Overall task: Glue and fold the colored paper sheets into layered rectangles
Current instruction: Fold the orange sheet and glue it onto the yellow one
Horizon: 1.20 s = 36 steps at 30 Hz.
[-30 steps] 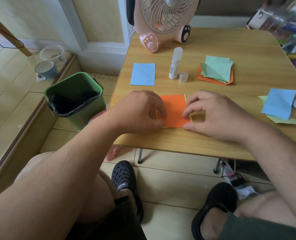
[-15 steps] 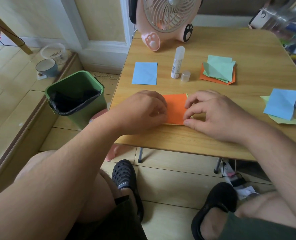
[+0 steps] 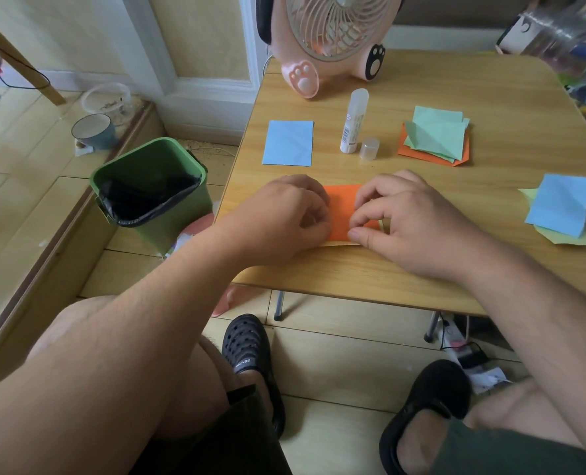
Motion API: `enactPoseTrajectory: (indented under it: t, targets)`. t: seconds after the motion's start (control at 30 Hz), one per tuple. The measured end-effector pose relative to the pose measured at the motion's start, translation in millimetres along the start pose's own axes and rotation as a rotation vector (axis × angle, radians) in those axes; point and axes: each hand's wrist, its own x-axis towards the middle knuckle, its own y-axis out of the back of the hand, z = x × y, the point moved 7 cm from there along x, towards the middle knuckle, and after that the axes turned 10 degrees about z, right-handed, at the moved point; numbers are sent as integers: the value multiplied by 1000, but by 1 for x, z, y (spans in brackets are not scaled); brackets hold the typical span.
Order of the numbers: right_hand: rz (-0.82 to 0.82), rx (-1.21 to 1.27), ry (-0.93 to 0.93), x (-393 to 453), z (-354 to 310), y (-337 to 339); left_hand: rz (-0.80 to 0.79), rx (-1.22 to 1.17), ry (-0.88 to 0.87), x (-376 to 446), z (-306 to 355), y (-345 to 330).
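Observation:
An orange paper sheet (image 3: 341, 210) lies on the wooden table (image 3: 490, 269) near its front edge. A pale yellow-green layer peeks out along its near and right edges. My left hand (image 3: 284, 221) covers the sheet's left side with curled fingers that grip it. From the right, my right hand (image 3: 411, 221) pinches the sheet's near right part between thumb and bent forefinger. An uncapped glue stick (image 3: 353, 121) stands behind the sheet, with its cap (image 3: 369, 149) beside it. A folded blue rectangle (image 3: 288, 142) lies at the back left.
Green sheets on orange ones (image 3: 435, 137) are stacked at the back right. A blue sheet on yellow-green paper (image 3: 559, 204) lies at the right edge. A pink fan (image 3: 329, 39) stands at the back. A green bin (image 3: 151, 190) sits on the floor to the left.
My right hand has moved left onto the orange sheet and now covers its right part. My left hand has stayed on the left edge.

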Motion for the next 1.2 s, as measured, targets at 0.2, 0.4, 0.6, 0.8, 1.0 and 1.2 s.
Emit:
enactPoseTrajectory:
  t: [0.2,0.4,0.6,0.8,1.0,1.2]
  targets:
    - [-52,5,-36,0,6,0,14,7,12,0,-2,1]
    - [-32,4,-65,3,5,-2,46,-38,-21,5,2,1]
    - [-35,-13,-82,6,6,-3,-20,-63,30,12,-5,-4]
    - [-17,8,-91,10,8,-1,-30,-64,76,16,-8,-7]
    - [195,-154,-122,34,19,16,-88,-93,112,22,-14,-8]
    - [51,-436,-231,75,23,11,-147,-158,179,25,-17,-9]
